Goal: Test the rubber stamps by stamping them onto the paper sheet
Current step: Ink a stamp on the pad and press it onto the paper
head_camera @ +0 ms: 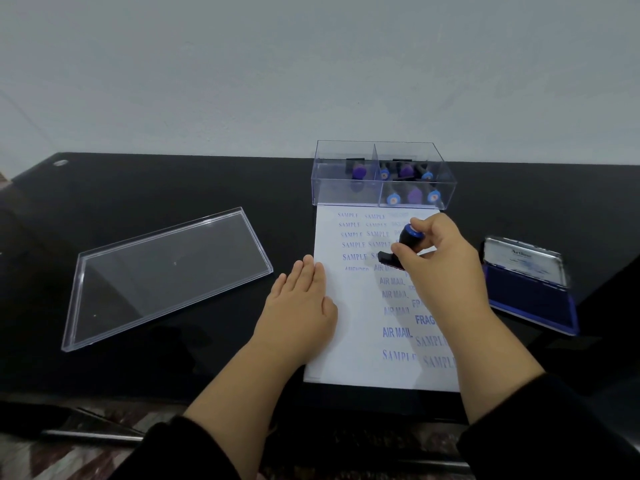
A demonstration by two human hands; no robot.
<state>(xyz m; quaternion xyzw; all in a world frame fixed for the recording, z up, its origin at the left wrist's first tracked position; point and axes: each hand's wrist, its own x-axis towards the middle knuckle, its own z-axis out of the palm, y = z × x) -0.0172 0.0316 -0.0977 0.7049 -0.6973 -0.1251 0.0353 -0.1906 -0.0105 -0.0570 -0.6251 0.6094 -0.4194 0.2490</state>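
Black counter (173, 188), white paper sheet (353, 323) with blue printed words, black stamp (403, 244) with blue cap, dark-blue ink pad (530, 299)

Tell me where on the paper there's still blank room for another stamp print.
The paper sheet is bare along its left side, below the left hand and left of the AIR MAIL prints. The bottom strip under the SAMPLE prints is also free. The top and right are crowded, where the right hand holds the stamp.
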